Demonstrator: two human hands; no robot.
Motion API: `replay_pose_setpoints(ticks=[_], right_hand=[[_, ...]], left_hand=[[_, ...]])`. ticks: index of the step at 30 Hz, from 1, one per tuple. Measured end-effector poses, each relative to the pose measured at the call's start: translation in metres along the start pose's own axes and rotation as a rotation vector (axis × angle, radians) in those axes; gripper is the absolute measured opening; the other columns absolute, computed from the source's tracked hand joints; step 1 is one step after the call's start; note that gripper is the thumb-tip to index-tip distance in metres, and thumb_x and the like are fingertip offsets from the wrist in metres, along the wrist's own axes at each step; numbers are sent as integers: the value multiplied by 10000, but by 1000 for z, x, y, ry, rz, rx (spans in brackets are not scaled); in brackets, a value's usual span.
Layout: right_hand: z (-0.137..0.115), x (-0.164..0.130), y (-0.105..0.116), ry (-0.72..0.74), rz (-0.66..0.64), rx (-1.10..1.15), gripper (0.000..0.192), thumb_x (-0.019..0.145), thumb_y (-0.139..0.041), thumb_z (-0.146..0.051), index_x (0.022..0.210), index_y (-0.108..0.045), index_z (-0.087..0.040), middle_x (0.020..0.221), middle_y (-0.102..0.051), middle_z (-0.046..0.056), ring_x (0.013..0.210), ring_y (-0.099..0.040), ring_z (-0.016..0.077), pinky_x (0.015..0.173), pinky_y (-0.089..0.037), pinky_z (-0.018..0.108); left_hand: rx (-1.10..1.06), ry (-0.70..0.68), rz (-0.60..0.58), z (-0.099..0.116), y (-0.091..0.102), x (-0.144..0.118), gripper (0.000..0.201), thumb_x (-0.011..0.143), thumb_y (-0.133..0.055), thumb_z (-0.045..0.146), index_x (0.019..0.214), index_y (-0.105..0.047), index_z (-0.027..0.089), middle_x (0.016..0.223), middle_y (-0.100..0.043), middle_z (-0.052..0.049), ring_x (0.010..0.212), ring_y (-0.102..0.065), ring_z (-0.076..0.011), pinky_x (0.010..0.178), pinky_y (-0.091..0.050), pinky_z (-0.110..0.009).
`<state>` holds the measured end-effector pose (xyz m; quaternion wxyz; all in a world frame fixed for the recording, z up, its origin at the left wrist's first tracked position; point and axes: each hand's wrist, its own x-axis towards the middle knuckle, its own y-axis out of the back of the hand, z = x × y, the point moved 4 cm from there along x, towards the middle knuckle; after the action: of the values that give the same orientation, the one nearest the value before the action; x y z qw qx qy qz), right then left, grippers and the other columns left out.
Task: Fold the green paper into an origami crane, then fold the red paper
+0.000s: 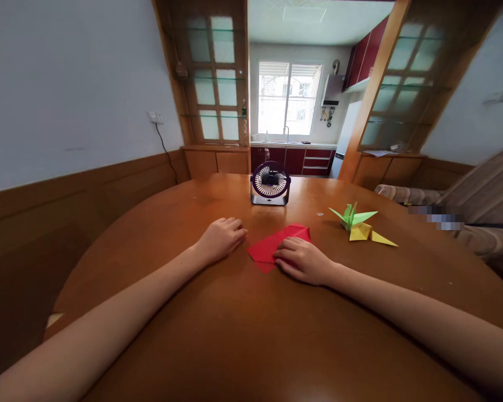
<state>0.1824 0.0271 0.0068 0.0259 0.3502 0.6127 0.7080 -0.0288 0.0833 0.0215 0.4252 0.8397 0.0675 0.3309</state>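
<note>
A folded red paper [276, 244] is lying flat near the middle of the round wooden desk [243, 335], just in front of the person. The right hand [304, 259] is pressing down on the paper's near right part, palm down and fingers stretched flat, gripping nothing. The left hand [221, 237] is resting on the desk at about 9 o'clock from the paper, just beside it and not touching it, its fingers loosely curled and holding nothing. At 12 o'clock from the paper, a small purple desk fan [270, 183] is standing upright, facing the person. At about 2 o'clock, a green paper crane [352, 216] and a yellow paper crane [366, 233] are sitting together (whether they are touching is hard to tell), well apart from both hands.
</note>
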Motion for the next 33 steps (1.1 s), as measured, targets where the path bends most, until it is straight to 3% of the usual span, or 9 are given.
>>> replay_pose_setpoints(ticks=[9,16,27,33], right_hand=[[0,-1,0,17,-12,-19,232,929,-455,-196,975,-676,-144,904,-657,94,800,-599,186,736,-477,301],[4,-1,-1,-57,-3,49,229,919,-479,-169,1037,-674,-148,997,-670,105,920,-630,196,811,-501,312],[8,-1,0,-123,13,156,224,905,-507,-172,1029,-693,-146,1001,-677,110,917,-637,202,822,-523,336],[14,-2,0,-124,41,276,221,871,-553,-170,1033,-701,-138,1004,-679,108,941,-631,204,857,-524,353]], left_hand=[[-270,-325,24,41,10,8,333,990,-423,392,1018,-655,154,950,-678,-77,831,-619,-167,730,-468,-275],[-313,-356,67,40,6,8,308,985,-442,380,1044,-650,160,970,-702,-76,858,-639,-161,777,-493,-270],[-129,-520,86,56,17,7,301,994,-339,133,1076,-628,120,884,-702,-101,781,-649,-170,682,-509,-284],[-159,-443,72,54,16,7,287,996,-368,184,995,-654,160,861,-708,-76,708,-630,-150,624,-475,-264]])
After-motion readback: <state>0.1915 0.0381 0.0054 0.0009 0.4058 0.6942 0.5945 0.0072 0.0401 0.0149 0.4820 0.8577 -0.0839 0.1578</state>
